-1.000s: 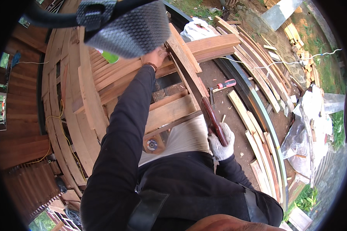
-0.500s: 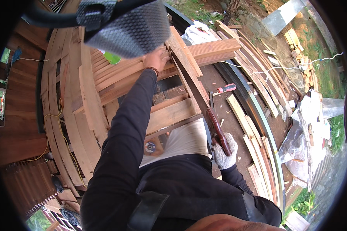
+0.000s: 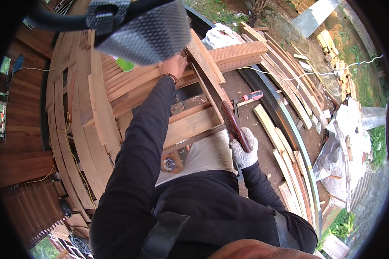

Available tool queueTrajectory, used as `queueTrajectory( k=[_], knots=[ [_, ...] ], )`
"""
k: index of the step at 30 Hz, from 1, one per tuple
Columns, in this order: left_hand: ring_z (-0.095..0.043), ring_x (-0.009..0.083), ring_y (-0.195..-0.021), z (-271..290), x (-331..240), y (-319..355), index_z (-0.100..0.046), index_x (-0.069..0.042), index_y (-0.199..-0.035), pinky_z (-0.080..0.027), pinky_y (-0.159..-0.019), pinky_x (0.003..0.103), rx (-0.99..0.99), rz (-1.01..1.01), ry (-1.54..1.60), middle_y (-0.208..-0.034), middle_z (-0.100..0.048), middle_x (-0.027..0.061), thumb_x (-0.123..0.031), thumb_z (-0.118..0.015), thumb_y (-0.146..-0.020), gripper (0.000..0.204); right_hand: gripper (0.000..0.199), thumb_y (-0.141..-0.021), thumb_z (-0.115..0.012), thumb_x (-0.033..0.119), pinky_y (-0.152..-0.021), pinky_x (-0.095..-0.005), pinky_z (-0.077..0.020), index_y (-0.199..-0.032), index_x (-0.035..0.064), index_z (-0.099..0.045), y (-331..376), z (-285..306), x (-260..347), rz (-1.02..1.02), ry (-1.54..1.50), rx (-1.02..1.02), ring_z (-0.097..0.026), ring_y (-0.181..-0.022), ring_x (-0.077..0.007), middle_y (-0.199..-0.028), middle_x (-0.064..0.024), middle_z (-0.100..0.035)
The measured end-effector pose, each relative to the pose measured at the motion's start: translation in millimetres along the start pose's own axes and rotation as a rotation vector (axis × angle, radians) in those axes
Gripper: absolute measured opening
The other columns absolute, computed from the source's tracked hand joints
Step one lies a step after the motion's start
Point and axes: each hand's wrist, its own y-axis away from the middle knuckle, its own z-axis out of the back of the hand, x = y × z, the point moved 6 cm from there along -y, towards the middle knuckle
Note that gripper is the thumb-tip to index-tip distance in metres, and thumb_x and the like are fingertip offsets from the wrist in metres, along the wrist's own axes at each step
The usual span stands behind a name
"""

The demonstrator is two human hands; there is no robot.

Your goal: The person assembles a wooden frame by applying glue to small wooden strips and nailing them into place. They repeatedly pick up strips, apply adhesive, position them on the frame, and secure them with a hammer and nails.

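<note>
My right hand (image 3: 245,149), in a white knit glove, wraps round the glossy dark-brown wooden handle of a handsaw (image 3: 234,123). Its dark blade seems to run forward along a narrow upright board (image 3: 212,82), though blade and wood are hard to separate. A clamp with a red-and-black handle (image 3: 251,96) sits just right of the saw. My bare left hand (image 3: 173,67), a beaded bracelet at its wrist, curls its fingers over a wooden beam (image 3: 147,82) near the board's far end. A dark textured object in front partly hides these fingers.
Stacked planks (image 3: 73,99) spread to the left, with a yellow cord (image 3: 68,125) across them. Below the frame lies a round disc with a blue centre (image 3: 169,163). A dark metal beam (image 3: 285,112), loose timber strips (image 3: 285,168) and plastic sheeting (image 3: 337,151) are on the right.
My right hand has pushed forward and slightly left, carrying the saw handle along the board. My left hand stays in nearly the same place.
</note>
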Motion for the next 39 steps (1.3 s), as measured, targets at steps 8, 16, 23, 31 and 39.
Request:
queueTrajectory(
  k=[8, 16, 23, 31, 39],
  knots=[
    [-0.072, 0.0324, -0.113, 4.3, -7.5, 4.0, -0.076, -0.019, -0.124, -0.043, -0.101, 0.050, -0.058, -0.014, 0.029, -0.112, -0.079, 0.0130, -0.055, -0.074, -0.094, 0.048, 0.020, -0.090, -0.076, 0.006, -0.069, -0.0310, -0.0560, -0.108, -0.0014, -0.071, 45.1, 20.8, -5.2, -0.010, 0.060, -0.058, -0.071, -0.076, -0.0158, -0.087, -0.0089, -0.073],
    [-0.072, 0.0328, -0.112, 7.1, -4.6, 1.5, -0.077, -0.017, -0.124, -0.043, -0.101, 0.050, -0.074, 0.007, 0.019, -0.112, -0.080, 0.0136, -0.056, -0.074, -0.093, 0.049, 0.018, -0.092, -0.075, 0.008, -0.067, -0.0290, -0.0562, -0.106, -0.0003, -0.066, 60.4, 29.1, 1.8, -0.060, 0.069, -0.049, -0.071, -0.074, -0.0123, -0.086, -0.0070, -0.072],
    [-0.071, 0.0315, -0.119, 1.2, 3.4, 6.1, -0.077, -0.016, -0.126, -0.041, -0.106, 0.048, 0.003, 0.014, 0.042, -0.120, -0.079, 0.0141, -0.057, -0.074, -0.093, 0.053, 0.021, -0.090, -0.077, 0.007, -0.070, -0.0303, -0.0573, -0.107, -0.0021, -0.069, 56.0, 25.2, 2.2, -0.176, -0.119, -0.047, -0.071, -0.075, -0.0136, -0.087, -0.0088, -0.073],
    [-0.072, 0.0319, -0.116, -3.1, 5.6, 9.3, -0.077, -0.018, -0.126, -0.040, -0.107, 0.048, -0.003, -0.010, 0.058, -0.117, -0.079, 0.0145, -0.060, -0.073, -0.094, 0.053, 0.019, -0.091, -0.075, 0.005, -0.069, -0.0311, -0.0555, -0.108, -0.0020, -0.069, 55.3, 23.3, 8.3, 0.046, 0.030, -0.044, -0.069, -0.072, -0.0149, -0.084, -0.0094, -0.072],
    [-0.073, 0.0320, -0.111, 8.1, 1.4, -0.5, -0.076, -0.017, -0.124, -0.042, -0.104, 0.049, -0.009, 0.010, 0.065, -0.112, -0.080, 0.0156, -0.059, -0.073, -0.094, 0.051, 0.022, -0.095, -0.074, 0.007, -0.068, -0.0292, -0.0556, -0.113, -0.0030, -0.067, 37.8, 10.7, -10.0, -0.048, -0.127, -0.025, -0.069, -0.074, -0.0116, -0.088, -0.0064, -0.073]
  ],
)
